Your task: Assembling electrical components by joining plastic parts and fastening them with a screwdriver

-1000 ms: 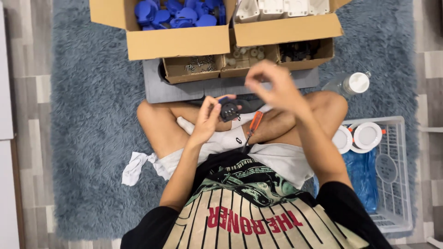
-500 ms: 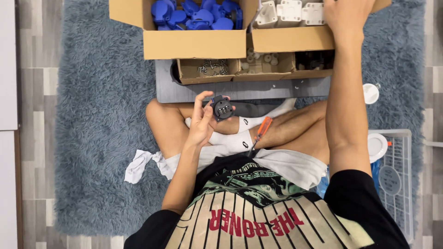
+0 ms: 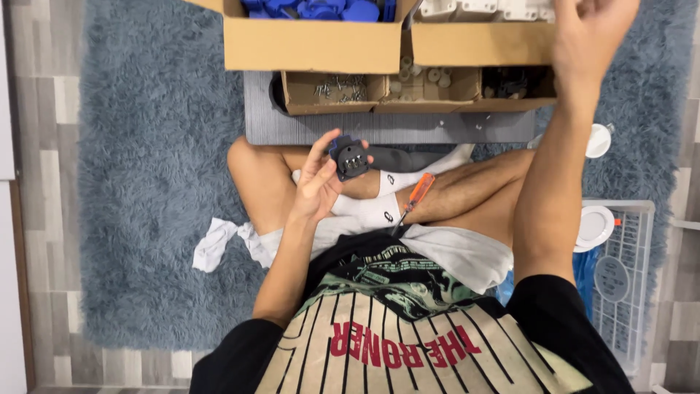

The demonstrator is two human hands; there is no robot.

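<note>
I sit cross-legged on a blue-grey shaggy rug (image 3: 146, 182). My left hand (image 3: 321, 179) holds a small dark round electrical part (image 3: 351, 157) with metal pins, raised over my knees. My right hand (image 3: 590, 33) reaches far forward over the cardboard box of white plastic parts (image 3: 481, 40) at the top right; its fingertips are cut off by the frame edge and nothing shows in them. An orange-handled screwdriver (image 3: 413, 201) rests on my lap against my white sock.
A cardboard box of blue parts (image 3: 313, 40) stands at top centre. Behind my knees a low box (image 3: 408, 91) holds screws and small pieces on a grey board (image 3: 379, 130). A white wire basket (image 3: 620, 277) with round white pieces sits right. A white cloth (image 3: 219, 244) lies left.
My right hand left the dark part and the screwdriver and stretched forward to the box of white parts. The left hand kept the part and lifted it slightly.
</note>
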